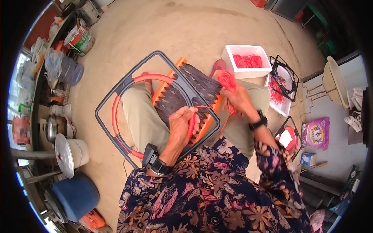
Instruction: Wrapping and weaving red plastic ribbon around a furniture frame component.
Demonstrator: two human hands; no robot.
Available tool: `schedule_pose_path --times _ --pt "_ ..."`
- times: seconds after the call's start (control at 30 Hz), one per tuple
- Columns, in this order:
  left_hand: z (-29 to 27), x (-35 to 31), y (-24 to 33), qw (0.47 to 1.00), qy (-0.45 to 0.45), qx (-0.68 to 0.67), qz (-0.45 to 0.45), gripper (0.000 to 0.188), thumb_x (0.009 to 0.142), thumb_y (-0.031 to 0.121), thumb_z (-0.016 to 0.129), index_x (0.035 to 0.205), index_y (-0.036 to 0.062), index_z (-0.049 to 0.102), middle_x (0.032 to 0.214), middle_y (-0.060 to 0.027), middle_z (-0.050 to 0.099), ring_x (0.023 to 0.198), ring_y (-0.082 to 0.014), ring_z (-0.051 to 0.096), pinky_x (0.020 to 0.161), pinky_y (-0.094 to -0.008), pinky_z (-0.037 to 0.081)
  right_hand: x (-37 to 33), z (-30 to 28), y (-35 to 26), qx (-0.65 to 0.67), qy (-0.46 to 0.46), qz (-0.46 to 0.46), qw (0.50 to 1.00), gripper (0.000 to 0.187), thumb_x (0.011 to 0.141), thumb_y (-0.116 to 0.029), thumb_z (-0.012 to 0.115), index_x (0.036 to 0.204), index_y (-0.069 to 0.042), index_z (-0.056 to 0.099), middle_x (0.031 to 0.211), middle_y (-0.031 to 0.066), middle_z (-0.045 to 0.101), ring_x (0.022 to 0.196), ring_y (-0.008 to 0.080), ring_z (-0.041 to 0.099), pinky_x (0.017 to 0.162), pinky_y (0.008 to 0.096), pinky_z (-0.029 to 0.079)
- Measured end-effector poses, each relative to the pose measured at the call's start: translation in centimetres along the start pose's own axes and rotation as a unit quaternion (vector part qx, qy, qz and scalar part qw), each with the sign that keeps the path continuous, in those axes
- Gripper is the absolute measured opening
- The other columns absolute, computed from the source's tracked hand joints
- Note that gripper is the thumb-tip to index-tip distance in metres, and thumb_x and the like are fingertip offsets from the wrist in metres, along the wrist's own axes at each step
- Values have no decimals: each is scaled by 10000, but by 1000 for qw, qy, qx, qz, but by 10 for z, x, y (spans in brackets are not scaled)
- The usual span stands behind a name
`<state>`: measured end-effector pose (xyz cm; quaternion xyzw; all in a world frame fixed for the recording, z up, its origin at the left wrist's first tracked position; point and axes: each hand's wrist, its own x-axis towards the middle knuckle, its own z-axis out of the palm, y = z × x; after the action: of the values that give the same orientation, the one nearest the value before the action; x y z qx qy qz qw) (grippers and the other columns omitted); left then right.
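Across my lap lies a dark grey squarish frame (101, 110) with a round inner ring. Red cord wraps several stretches of that ring (115, 112). My left hand (182, 123) is closed around the ring's near right side, at a red-wrapped stretch. A thin strand runs from there toward my right hand (237, 97), raised beyond the frame's right edge. That hand grips a bundle of red cord (227, 80), with loose ends hanging below it. Under the frame, a black slatted piece with orange edge bars (158, 88) rests on my legs; its exact kind is unclear.
Beyond my right knee stand a white foam box of red cord (248, 72) and a second white box (286, 104), with a bare black frame (283, 77) against it. Pots (77, 153), a blue bucket (74, 194) and paint pails (79, 40) line the left side.
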<state>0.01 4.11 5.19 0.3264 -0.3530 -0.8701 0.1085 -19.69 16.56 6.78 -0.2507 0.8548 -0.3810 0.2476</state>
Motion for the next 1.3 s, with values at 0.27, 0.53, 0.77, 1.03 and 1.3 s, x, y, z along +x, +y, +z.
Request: schedule_pose_path --times 0.27,0.53,0.77,1.03,1.3 --pt "-11 8 -8 1000 23 8 -1 195 967 152 527 932 -32 581 643 -90 593 415 -132 501 359 -243 373 32 5 36 -257 -87 -13 962 309 800 -251 683 1038 -76 595 884 205 660 809 408 636 708 468 497" --pt "-14 12 -11 1000 18 6 -9 189 961 152 539 916 -25 588 649 -99 600 430 -154 520 371 -254 387 -9 -18 46 -216 -96 15 972 264 814 -244 650 1006 -64 630 808 221 646 780 400 626 716 453 485" --pt "-4 10 -18 999 5 27 -40 166 953 129 539 923 -25 593 657 -92 611 429 -138 526 367 -242 387 -7 -22 16 43 29 -30 998 278 832 -217 691 1006 -8 632 731 38 638 662 174 606 616 337 473" --pt "-2 8 -11 999 -14 -17 -36 158 952 114 540 956 -34 593 674 -98 612 446 -152 533 376 -250 394 -57 -88 -74 160 -44 -51 985 256 821 -115 681 1059 -28 643 758 -23 596 618 50 500 533 225 407" --pt "0 3 -1 998 -21 -57 -20 142 949 98 542 976 -32 592 667 -94 602 446 -160 524 374 -254 378 -48 -78 -33 150 21 -3 988 167 837 -113 654 983 -33 672 741 -34 593 621 49 519 523 220 401"
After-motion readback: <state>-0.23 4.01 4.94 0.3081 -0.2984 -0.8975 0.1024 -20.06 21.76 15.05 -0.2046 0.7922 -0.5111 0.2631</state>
